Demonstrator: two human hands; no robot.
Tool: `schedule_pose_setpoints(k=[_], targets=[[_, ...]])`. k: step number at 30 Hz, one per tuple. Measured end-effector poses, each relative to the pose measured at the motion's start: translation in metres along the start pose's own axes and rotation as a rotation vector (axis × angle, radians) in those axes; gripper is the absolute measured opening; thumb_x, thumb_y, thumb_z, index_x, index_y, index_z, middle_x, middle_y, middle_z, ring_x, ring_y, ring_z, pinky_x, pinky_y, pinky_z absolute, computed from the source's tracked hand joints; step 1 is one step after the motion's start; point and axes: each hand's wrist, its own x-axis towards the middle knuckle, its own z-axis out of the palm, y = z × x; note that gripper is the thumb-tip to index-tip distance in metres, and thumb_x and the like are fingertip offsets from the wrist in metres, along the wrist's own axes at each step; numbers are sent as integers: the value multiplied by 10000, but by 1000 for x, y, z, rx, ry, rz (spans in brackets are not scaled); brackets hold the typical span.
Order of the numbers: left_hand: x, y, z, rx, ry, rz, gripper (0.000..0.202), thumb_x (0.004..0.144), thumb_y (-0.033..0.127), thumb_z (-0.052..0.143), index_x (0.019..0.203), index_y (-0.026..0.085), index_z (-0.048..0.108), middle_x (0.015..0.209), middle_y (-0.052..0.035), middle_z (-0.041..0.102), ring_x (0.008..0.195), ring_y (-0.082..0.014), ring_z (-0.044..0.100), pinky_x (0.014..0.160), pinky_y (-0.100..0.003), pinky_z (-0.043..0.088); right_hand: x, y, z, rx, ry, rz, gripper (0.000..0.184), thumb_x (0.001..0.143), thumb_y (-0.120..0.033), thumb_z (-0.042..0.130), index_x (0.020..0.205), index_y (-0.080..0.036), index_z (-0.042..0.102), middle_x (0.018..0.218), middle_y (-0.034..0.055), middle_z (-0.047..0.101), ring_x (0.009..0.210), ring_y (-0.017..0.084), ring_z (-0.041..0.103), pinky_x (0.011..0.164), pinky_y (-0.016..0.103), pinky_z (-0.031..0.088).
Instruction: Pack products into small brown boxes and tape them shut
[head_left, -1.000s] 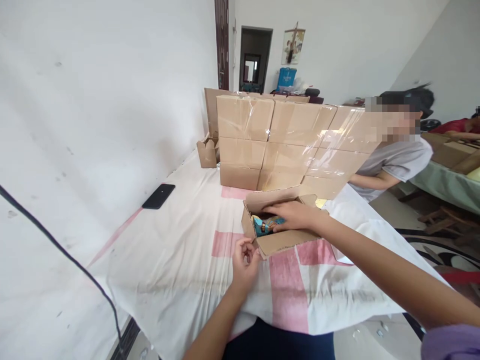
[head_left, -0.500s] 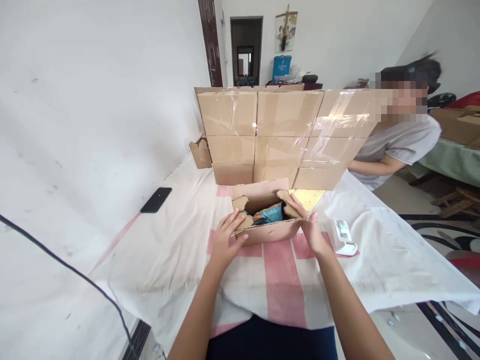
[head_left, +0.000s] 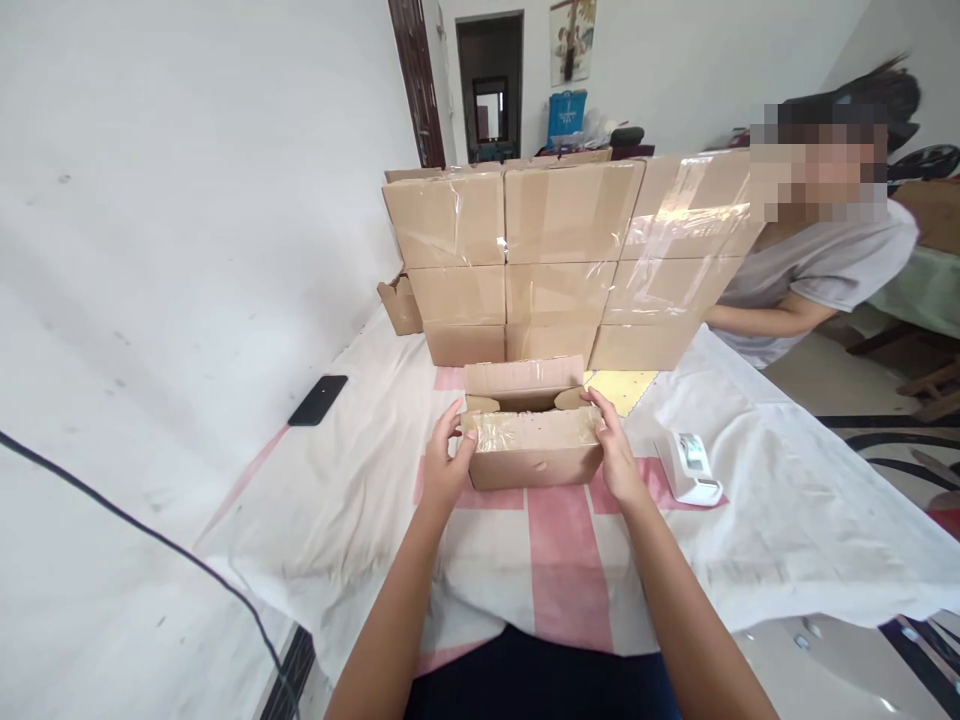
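A small cardboard box (head_left: 536, 470) sits on the cloth in front of me. Its near flap (head_left: 536, 430), with clear tape on it, leans inward over the opening, while the far flap (head_left: 525, 375) stands up. Both side flaps are tucked inward, and what lies inside is now hidden. At the box's left end, my left hand (head_left: 448, 455) grips the corner with its thumb on the near flap. My right hand (head_left: 615, 450) holds the right end in the same way, fingers curled round the edge.
Behind the box rises a wall of taped cardboard boxes (head_left: 562, 215). A black phone (head_left: 318, 400) lies to the left, a white device (head_left: 688, 470) to the right. Another person (head_left: 817, 250) leans in beyond the boxes. The table has a white-and-pink cloth (head_left: 360, 500).
The near flap has swung inward over the opening, covering the blue packet seen before. Both hands have moved to the box's ends. The view has shifted slightly.
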Motion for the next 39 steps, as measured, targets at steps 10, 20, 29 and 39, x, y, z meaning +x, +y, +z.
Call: schedule_pose_setpoints(k=[10, 20, 29, 39], targets=[[-5, -20, 20, -245, 35, 51, 415, 952, 323, 448, 1330, 255, 603, 1600, -56, 403, 1507, -270, 318, 1243, -484, 251, -5, -2, 12, 94, 113, -22, 529, 934, -319, 369, 1446, -259, 487, 1552, 38, 477, 1480, 244, 361, 1238, 466, 256], [-8, -26, 22, -332, 66, 42, 396, 933, 360, 492, 1292, 287, 644, 1584, -39, 435, 1501, -284, 332, 1229, -499, 275, -6, 7, 22, 234, 254, -77, 464, 912, -315, 445, 1335, -271, 632, 1465, 16, 580, 1414, 256, 451, 1237, 468, 248], [-10, -28, 20, -358, 54, 6, 423, 932, 398, 504, 1317, 285, 639, 1588, -44, 433, 1496, -297, 345, 1238, -498, 256, -7, 3, 23, 243, 254, -93, 420, 935, -340, 457, 1297, -263, 657, 1458, 31, 582, 1413, 258, 455, 1239, 468, 245], [-11, -33, 21, -378, 47, 7, 420, 959, 421, 487, 1341, 308, 622, 1594, -21, 425, 1509, -275, 320, 1255, -480, 223, -8, 3, 24, 250, 268, -102, 416, 945, -360, 467, 1306, -272, 654, 1470, 26, 575, 1411, 261, 461, 1243, 471, 238]])
